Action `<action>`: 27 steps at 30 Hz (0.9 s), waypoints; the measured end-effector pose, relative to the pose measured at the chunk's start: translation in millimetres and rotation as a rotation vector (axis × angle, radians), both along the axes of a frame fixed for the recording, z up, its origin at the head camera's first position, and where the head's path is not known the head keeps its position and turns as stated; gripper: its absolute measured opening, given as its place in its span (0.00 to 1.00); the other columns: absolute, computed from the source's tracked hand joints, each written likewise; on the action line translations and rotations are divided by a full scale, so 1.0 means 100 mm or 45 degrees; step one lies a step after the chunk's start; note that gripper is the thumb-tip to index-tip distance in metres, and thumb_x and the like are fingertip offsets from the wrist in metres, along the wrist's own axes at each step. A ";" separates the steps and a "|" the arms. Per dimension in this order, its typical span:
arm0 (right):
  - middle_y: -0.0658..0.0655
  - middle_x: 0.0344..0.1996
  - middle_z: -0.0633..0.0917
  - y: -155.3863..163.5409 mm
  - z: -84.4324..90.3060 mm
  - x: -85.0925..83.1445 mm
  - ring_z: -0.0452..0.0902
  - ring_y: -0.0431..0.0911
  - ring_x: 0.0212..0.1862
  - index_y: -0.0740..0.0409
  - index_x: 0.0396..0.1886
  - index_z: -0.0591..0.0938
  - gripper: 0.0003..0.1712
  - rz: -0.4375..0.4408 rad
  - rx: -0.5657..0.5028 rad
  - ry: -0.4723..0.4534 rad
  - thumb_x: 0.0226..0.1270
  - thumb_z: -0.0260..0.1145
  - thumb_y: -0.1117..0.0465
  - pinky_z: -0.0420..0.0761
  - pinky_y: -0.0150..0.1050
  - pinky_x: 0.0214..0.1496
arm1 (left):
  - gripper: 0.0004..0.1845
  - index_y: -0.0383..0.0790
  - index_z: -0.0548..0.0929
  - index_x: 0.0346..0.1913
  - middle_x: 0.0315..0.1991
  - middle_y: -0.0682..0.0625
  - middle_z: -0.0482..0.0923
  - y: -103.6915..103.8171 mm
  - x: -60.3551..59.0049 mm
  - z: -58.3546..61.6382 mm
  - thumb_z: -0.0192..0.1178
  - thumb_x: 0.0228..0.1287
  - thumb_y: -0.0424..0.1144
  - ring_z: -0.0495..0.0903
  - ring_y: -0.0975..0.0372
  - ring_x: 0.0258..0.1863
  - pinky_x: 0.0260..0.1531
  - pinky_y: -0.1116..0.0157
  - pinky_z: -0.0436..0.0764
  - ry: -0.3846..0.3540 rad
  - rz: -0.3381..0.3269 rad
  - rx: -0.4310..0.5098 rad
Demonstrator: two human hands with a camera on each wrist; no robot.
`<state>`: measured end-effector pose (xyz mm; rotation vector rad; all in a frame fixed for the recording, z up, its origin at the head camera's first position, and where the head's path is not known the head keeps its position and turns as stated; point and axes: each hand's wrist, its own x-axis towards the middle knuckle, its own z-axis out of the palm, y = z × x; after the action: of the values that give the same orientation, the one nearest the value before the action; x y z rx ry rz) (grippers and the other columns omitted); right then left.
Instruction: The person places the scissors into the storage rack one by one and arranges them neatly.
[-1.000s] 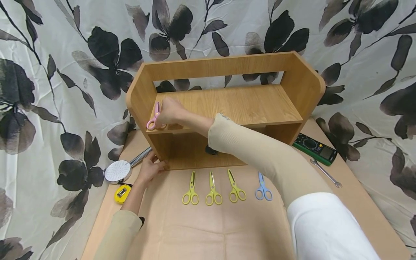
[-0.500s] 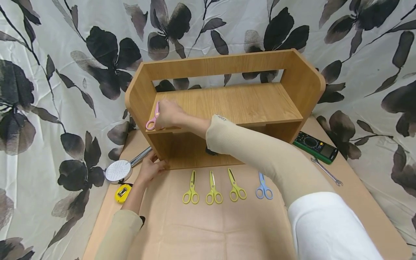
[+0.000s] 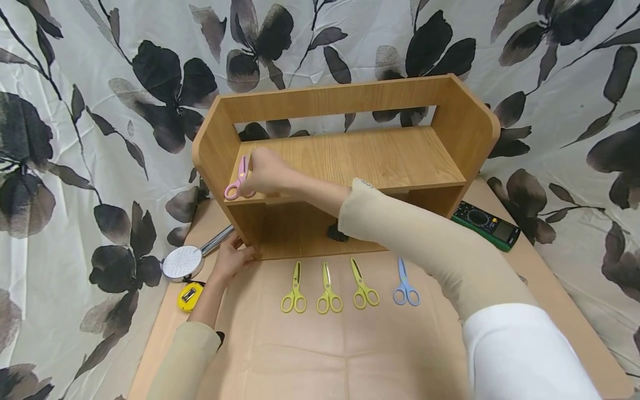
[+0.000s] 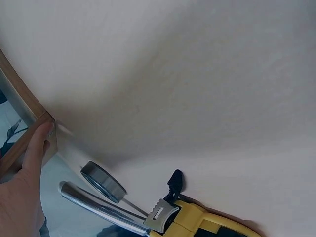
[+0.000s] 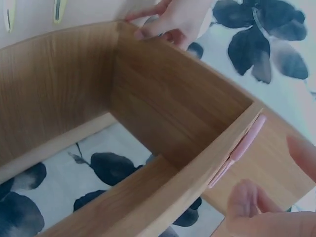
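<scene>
Shelf [image 3: 350, 158]: pink scissors [image 3: 242, 172] seemingly less hidden

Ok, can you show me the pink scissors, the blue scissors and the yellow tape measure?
Pink scissors [image 3: 241, 176]: head view, just above the finger loops.
Blue scissors [image 3: 404, 285]: head view, where blades meet handles.
Yellow tape measure [image 3: 190, 297]: head view, on its case.

Softly rippled white fabric [image 3: 330, 41], printed with large black and grey flowers and leafy stems, hangs behind and along both sides of a pale tan tabletop [image 3: 310, 361], where even light leaves blurred shadows and faint creases cross the near part.
</scene>
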<state>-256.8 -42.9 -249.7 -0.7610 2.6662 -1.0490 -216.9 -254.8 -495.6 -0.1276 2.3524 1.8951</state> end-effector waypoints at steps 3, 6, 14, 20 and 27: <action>0.57 0.37 0.83 0.17 -0.09 0.13 0.75 0.43 0.39 0.69 0.48 0.82 0.23 0.018 -0.139 0.019 0.59 0.78 0.58 0.76 0.29 0.43 | 0.37 0.42 0.63 0.80 0.73 0.31 0.69 0.00 0.00 -0.01 0.58 0.70 0.25 0.83 0.51 0.53 0.49 0.48 0.88 -0.008 -0.006 0.016; 0.63 0.60 0.82 0.33 -0.29 0.32 0.78 0.49 0.59 0.69 0.66 0.77 0.38 0.013 -0.296 0.004 0.61 0.79 0.57 0.78 0.36 0.65 | 0.38 0.43 0.62 0.81 0.73 0.31 0.68 0.02 0.00 -0.01 0.58 0.69 0.25 0.83 0.50 0.52 0.49 0.48 0.88 -0.014 -0.001 0.031; 0.55 0.60 0.80 0.57 -1.19 0.90 0.79 0.48 0.64 0.59 0.67 0.77 0.39 -0.103 -0.669 -0.070 0.58 0.82 0.55 0.78 0.39 0.70 | 0.38 0.42 0.62 0.81 0.74 0.33 0.67 0.03 -0.01 0.01 0.58 0.69 0.26 0.80 0.46 0.56 0.50 0.49 0.88 -0.030 0.019 0.027; 0.55 0.60 0.80 0.59 -1.93 1.13 0.77 0.52 0.66 0.60 0.69 0.75 0.39 -0.191 -0.793 -0.269 0.59 0.81 0.57 0.76 0.45 0.73 | 0.38 0.42 0.62 0.80 0.74 0.34 0.67 0.03 -0.02 -0.01 0.59 0.70 0.27 0.81 0.51 0.51 0.46 0.53 0.88 -0.056 0.040 0.007; 0.67 0.60 0.79 0.56 -2.60 1.32 0.76 0.60 0.63 0.70 0.67 0.74 0.39 -0.273 -0.735 -0.370 0.59 0.80 0.62 0.77 0.49 0.71 | 0.38 0.44 0.63 0.80 0.73 0.34 0.68 0.02 -0.02 -0.02 0.60 0.69 0.27 0.82 0.54 0.49 0.49 0.53 0.88 -0.084 0.050 0.019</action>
<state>-124.4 13.2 -509.6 -0.3590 2.2414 -1.8659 -219.2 -252.7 -497.2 -0.2329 2.3096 1.8950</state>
